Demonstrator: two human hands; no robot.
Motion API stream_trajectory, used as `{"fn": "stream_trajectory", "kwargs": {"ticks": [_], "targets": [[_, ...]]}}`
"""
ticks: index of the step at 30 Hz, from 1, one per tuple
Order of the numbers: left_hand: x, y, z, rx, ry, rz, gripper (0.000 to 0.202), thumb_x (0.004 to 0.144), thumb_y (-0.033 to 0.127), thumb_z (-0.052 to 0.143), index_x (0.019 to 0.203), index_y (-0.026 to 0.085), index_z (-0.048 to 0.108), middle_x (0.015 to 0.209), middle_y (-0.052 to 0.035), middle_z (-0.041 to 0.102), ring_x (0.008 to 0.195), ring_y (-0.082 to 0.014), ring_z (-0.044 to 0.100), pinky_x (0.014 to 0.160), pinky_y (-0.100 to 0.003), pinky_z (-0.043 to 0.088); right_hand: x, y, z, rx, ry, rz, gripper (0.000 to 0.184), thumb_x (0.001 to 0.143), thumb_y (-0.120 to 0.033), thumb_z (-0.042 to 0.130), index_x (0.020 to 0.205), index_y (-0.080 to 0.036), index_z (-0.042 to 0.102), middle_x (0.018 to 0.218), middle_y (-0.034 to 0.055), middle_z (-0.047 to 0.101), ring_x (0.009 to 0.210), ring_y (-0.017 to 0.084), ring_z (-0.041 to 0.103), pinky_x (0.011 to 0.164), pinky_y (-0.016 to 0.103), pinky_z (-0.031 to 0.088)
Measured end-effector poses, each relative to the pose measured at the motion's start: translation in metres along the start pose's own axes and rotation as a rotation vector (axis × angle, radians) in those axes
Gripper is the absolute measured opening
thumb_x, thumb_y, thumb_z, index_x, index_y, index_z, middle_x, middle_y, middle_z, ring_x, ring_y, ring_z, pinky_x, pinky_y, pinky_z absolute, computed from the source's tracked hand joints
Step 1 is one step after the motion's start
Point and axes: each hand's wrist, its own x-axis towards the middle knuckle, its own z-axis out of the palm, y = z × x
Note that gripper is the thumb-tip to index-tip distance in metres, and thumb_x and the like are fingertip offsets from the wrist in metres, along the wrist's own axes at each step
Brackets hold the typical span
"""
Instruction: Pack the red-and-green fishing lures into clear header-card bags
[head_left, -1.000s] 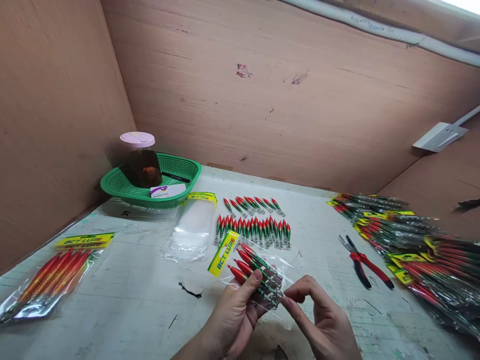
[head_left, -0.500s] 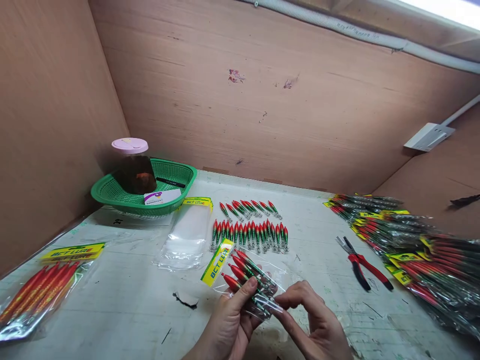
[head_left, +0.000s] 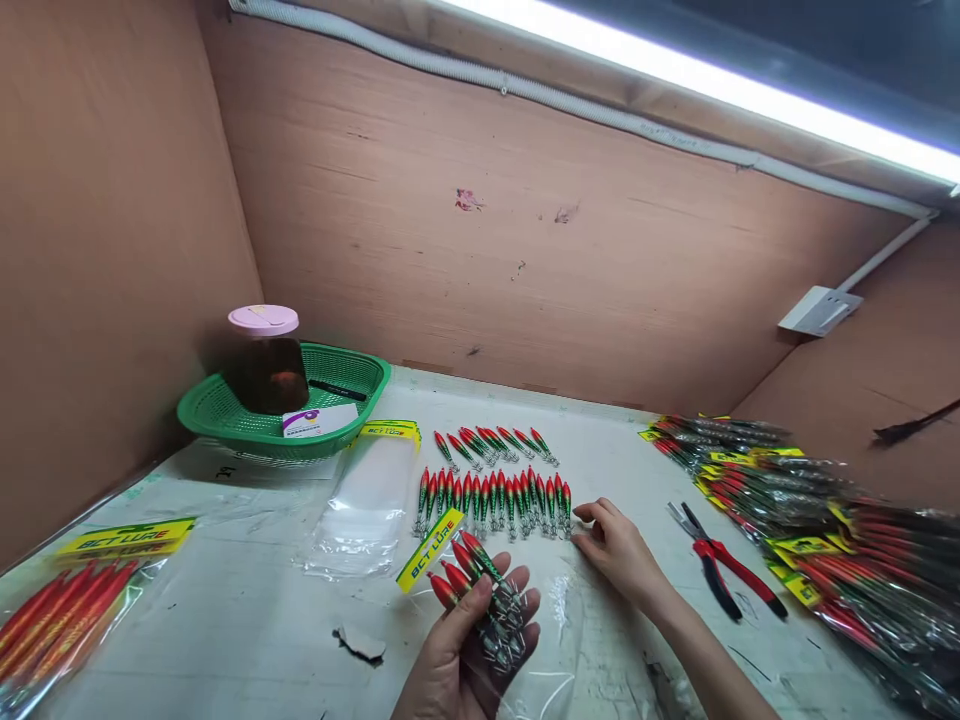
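My left hand (head_left: 469,630) is closed around several squid lures (head_left: 480,560), red-headed and green-bodied, their metal hook crowns over my fingers. With them is a clear plastic bag with a yellow "BCT LURE" header (head_left: 429,550). I cannot tell how much of the bag wraps the lures. My right hand (head_left: 607,545) reaches to the right end of a row of similar lures (head_left: 495,495), thumb and forefinger apart beside the hooks of the last lure. Whether they touch it is unclear. A shorter row of lures (head_left: 495,445) lies behind.
Flat clear bags (head_left: 367,500) are stacked left of the rows. A green basket (head_left: 352,365) holds a pink-lidded jar (head_left: 266,370). Red-handled pliers (head_left: 724,570) lie at right, before packed lures (head_left: 870,560). Another filled pack (head_left: 97,610) lies at left.
My right hand has let go of the bag's end and moved up and right to the row of lures. My left hand keeps its hold. The view has tilted upward.
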Motion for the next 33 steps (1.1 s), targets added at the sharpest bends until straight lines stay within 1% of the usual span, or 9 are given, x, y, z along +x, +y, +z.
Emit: {"fn": "stream_trajectory", "kwargs": {"ticks": [3,7,12,16,21,25,30,32,33], "targets": [[0.005,0.000,-0.005,0.006,-0.014,-0.017,0.051,0.083,0.008,0.056,0.132,0.006,0.041,0.091,-0.0121,0.073,0.074,-0.0219,0.071,0.064,-0.031,0.057,0.001,0.001,0.005,0.002,-0.024,-0.040,0.011,0.074,-0.030,0.050,0.077,-0.021,0.056,0.080,0.0039,0.058,0.066,0.016,0.055,0.063,0.030,0.047],[0.011,0.000,-0.011,0.057,-0.026,-0.031,0.053,0.079,0.008,0.062,0.129,0.006,0.046,0.105,-0.0150,0.070,0.089,-0.0258,0.069,0.070,-0.033,0.057,0.001,-0.001,0.010,0.004,-0.021,-0.056,0.012,0.073,-0.030,0.053,0.080,-0.022,0.054,0.081,0.0034,0.058,0.070,0.017,0.055,0.065,0.030,0.046],[0.014,-0.002,-0.013,0.070,0.033,0.007,0.056,0.076,0.009,0.066,0.128,0.006,0.046,0.101,-0.0157,0.071,0.078,-0.0255,0.071,0.064,-0.035,0.057,0.000,0.000,0.011,0.010,0.024,-0.020,0.011,0.074,-0.032,0.053,0.075,-0.021,0.051,0.074,0.0021,0.056,0.065,0.016,0.052,0.061,0.029,0.044],[0.015,-0.002,-0.012,0.075,0.043,0.044,0.059,0.074,0.006,0.066,0.129,0.008,0.045,0.094,-0.0133,0.073,0.072,-0.0241,0.071,0.059,-0.033,0.057,-0.009,0.006,-0.005,0.049,0.046,0.002,0.016,0.078,-0.036,0.053,0.078,-0.020,0.052,0.072,0.0015,0.057,0.060,0.014,0.051,0.057,0.027,0.045],[0.014,-0.002,-0.010,0.073,0.056,0.053,0.045,0.079,0.006,0.061,0.122,0.005,0.049,0.085,-0.0106,0.074,0.068,-0.0223,0.071,0.056,-0.032,0.057,-0.024,0.017,-0.031,0.091,0.066,0.042,0.025,0.077,-0.044,0.055,0.077,-0.020,0.054,0.067,0.0010,0.058,0.056,0.013,0.052,0.053,0.026,0.047],[0.012,-0.001,-0.007,0.099,0.063,0.027,0.042,0.080,0.007,0.060,0.121,0.007,0.050,0.083,-0.0091,0.074,0.066,-0.0213,0.071,0.055,-0.030,0.057,-0.031,0.017,-0.042,0.112,0.090,0.059,0.026,0.078,-0.045,0.055,0.078,-0.020,0.055,0.070,0.0021,0.059,0.060,0.014,0.055,0.057,0.027,0.049],[0.008,0.002,-0.005,0.118,0.090,0.033,0.040,0.078,0.007,0.062,0.118,0.006,0.053,0.089,-0.0112,0.073,0.070,-0.0216,0.071,0.057,-0.030,0.057,-0.052,-0.002,-0.055,0.174,0.084,0.040,0.024,0.079,-0.043,0.059,0.083,-0.021,0.056,0.078,0.0037,0.060,0.072,0.017,0.057,0.067,0.029,0.050],[0.007,0.003,-0.005,0.130,0.098,0.043,0.036,0.078,0.007,0.062,0.113,0.005,0.056,0.092,-0.0125,0.073,0.071,-0.0219,0.071,0.059,-0.031,0.057,-0.067,-0.019,-0.066,0.324,-0.002,-0.016,0.024,0.081,-0.044,0.056,0.088,-0.021,0.056,0.081,0.0046,0.058,0.078,0.018,0.057,0.071,0.030,0.050],[0.007,0.003,-0.006,0.132,0.099,0.053,0.034,0.078,0.008,0.062,0.111,0.005,0.057,0.093,-0.0130,0.073,0.071,-0.0218,0.071,0.060,-0.031,0.057,-0.076,-0.029,-0.072,0.412,-0.097,-0.060,0.025,0.082,-0.046,0.055,0.089,-0.022,0.055,0.081,0.0052,0.057,0.079,0.019,0.057,0.072,0.031,0.050]]}}
